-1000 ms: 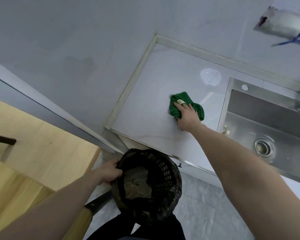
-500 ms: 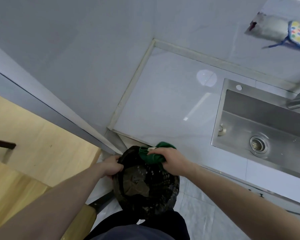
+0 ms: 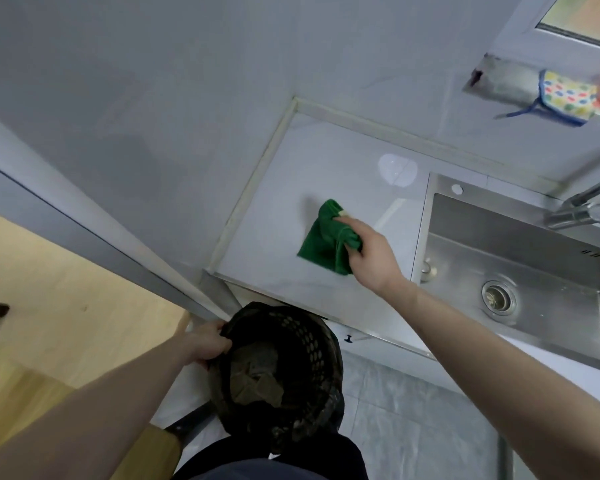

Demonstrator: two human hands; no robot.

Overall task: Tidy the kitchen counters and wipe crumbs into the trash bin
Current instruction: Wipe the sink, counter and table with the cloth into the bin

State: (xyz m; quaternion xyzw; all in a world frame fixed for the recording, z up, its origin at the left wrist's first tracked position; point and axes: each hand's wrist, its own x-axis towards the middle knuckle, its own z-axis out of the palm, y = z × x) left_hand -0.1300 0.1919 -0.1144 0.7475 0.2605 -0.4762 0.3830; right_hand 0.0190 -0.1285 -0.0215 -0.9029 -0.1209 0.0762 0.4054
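The fingers of the right hand [image 3: 373,252] are curled round a bunched fold of the green cloth [image 3: 326,239], and one fingertip shows pale at the cloth's top edge. The rest of the cloth hangs or lies spread below the grip, on or just above the white counter [image 3: 326,161]; whether it fully touches the surface I cannot tell. The cloth is near the middle of the counter, between the left wall edge and the sink [image 3: 520,251], which is just beside the wrist on the right.

The left hand [image 3: 207,344] grips the rim of the black trash bin [image 3: 284,375], with the fingers curled over the rim's left side. The bin is held just under the counter's front edge, its mouth open upward, with some crumpled brownish waste inside.

The important relation is this: the bin lies from the cloth straight toward the person, below the front edge and a little to the left. So the wiping stroke should probably pull toward the body, along the line from the back wall to the front edge. The right hand is the nearer one to the cloth; the left only steadies the bin. I see no crumbs clearly on the counter.
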